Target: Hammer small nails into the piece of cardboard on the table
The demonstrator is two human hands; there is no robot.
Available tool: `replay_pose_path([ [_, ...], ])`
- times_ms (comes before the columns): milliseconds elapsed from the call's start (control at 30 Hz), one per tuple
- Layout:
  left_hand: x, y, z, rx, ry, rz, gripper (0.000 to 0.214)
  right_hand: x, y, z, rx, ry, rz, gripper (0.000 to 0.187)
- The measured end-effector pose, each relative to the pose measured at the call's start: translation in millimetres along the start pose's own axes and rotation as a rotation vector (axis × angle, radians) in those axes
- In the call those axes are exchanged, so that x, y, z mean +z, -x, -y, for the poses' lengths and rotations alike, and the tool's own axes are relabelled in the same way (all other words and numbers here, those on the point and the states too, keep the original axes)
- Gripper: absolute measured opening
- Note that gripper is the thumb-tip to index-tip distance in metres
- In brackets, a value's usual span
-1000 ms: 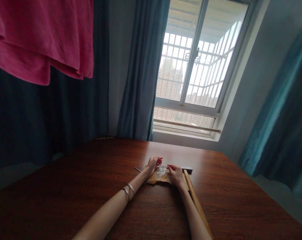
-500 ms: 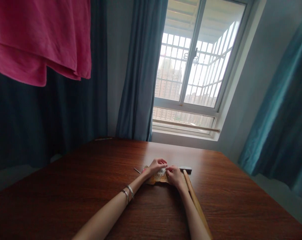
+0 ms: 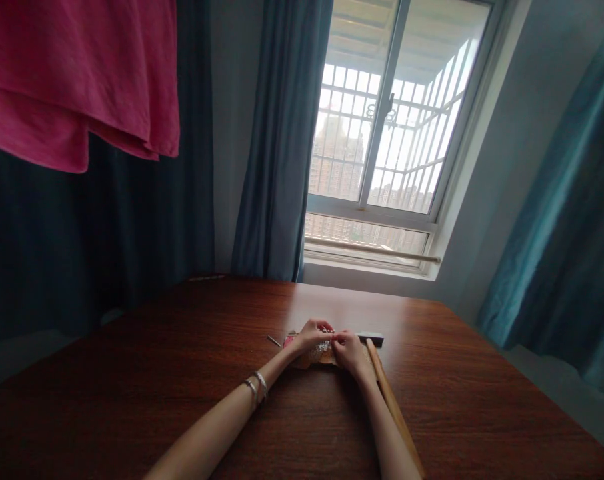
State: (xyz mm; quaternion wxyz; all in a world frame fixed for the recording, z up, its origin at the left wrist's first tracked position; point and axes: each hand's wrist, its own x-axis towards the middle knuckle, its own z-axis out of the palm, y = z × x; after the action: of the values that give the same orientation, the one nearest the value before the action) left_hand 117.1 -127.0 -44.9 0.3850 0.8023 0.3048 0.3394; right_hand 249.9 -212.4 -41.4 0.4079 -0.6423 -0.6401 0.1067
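We see: reddish-brown, wood-grained table [image 3: 132, 400] | tan, dark-speckled sheet [image 3: 316, 358] | yellowish-tan stick [image 3: 389, 395] | silvery bangles [image 3: 262, 385] | deep-pink hanging cloth [image 3: 82, 80] | slate-blue curtain [image 3: 277, 147] | black-and-grey bar [image 3: 375, 339] | pale-grey window frame [image 3: 397, 217]

No text, label, brand or number can be read. The marks on the speckled piece [image 3: 316, 358] are too small to make out as print or pattern, and the looped shape [image 3: 371, 111] in the window [image 3: 347, 107] is too faint to tell.
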Motion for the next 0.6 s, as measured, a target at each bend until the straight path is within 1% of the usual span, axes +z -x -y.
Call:
replay_pose_path([
  [167,0.4,1,1,0.02,-0.014,0.007,0.031,1,2,4,0.003,0.02,0.002,0.023],
  [233,0.0,1,1,0.028,-0.015,0.012,0.029,-3,2,7,0.009,0.024,0.006,0.022],
  [300,-0.4,2,0,0.031,-0.006,0.018,0.029,-13,2,12,0.018,0.027,0.007,0.022],
  [367,-0.7,3,-2,0.026,-0.001,0.018,0.029,-30,6,16,0.033,0.038,-0.017,0.026],
  [400,-0.8,3,-3,0.022,-0.003,0.016,0.028,-40,12,17,0.04,0.051,-0.039,0.029],
  [467,-0.8,4,-4,0.006,-0.012,0.013,0.028,-62,32,18,0.107,0.135,-0.142,0.031],
  [533,-0.5,4,-4,-0.014,-0.021,0.011,0.028,-79,64,15,0.201,0.25,-0.199,0.034],
  [600,0.0,3,-4,-0.035,-0.031,0.009,0.027,-89,101,8,0.282,0.386,-0.229,0.036],
])
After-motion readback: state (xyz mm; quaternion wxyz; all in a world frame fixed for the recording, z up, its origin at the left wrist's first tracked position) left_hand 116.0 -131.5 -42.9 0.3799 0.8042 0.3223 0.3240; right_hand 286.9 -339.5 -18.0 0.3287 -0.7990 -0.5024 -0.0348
